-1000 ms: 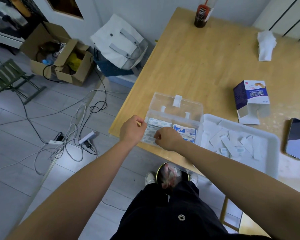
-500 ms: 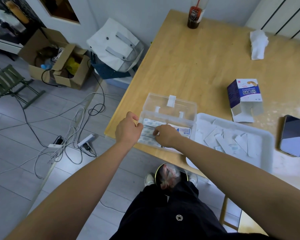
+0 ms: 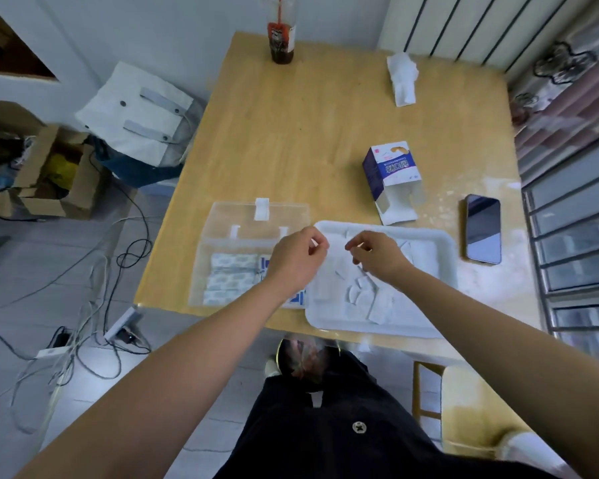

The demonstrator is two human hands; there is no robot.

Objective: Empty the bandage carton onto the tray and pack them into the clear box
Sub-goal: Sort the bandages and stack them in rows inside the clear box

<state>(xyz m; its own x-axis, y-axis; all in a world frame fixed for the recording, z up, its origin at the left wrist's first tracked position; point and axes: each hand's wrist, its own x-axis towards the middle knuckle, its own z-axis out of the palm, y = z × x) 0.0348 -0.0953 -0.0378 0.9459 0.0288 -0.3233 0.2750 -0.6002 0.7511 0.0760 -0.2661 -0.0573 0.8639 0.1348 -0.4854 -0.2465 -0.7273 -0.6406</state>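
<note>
Loose bandages (image 3: pixel 360 295) are scattered in the white tray (image 3: pixel 443 243); others are stacked in the open clear box (image 3: pixel 222 229) just beside it. The left hand (image 3: pixel 298 257) and right hand (image 3: pixel 377 257) are held over the tray's left end, fingers curled; whether either grip holds anything cannot be told. The carton (image 3: pixel 391 174) lies beyond on the desk (image 3: pixel 291 133).

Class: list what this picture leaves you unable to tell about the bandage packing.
Head view:
Left hand, right hand: curled fingers, blur; gripping anything or not unclear.
Tray bandages: white on white glare, uncountable.
Clear box: left forearm hides its tray-side end.
Carton: inside not visible.
</note>
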